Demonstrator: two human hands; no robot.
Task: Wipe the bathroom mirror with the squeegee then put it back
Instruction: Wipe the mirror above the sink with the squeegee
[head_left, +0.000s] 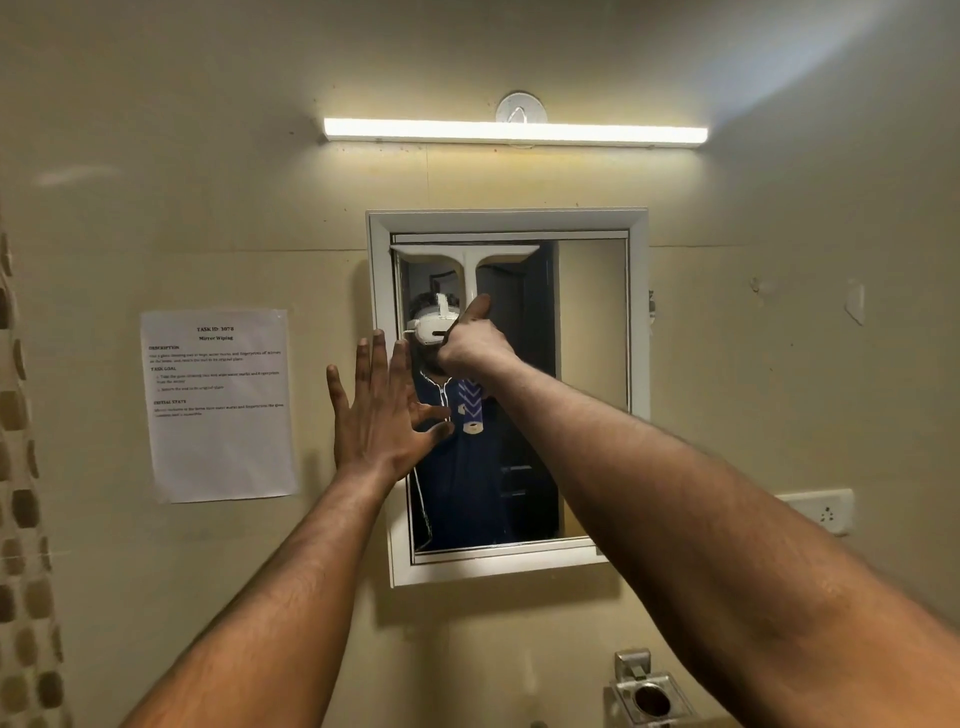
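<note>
A white-framed mirror hangs on the beige wall. A white T-shaped squeegee has its blade flat against the glass near the mirror's top left. My right hand grips the squeegee's handle from below, thumb pointing up along it. My left hand lies flat with fingers spread on the mirror's left frame edge, its thumb on the glass. The mirror reflects a person in a dark blue shirt wearing a white headset.
A lit tube light runs above the mirror. A printed task sheet is taped to the wall at left. A white socket plate sits at right. A metal holder juts out below. A patterned curtain hangs at far left.
</note>
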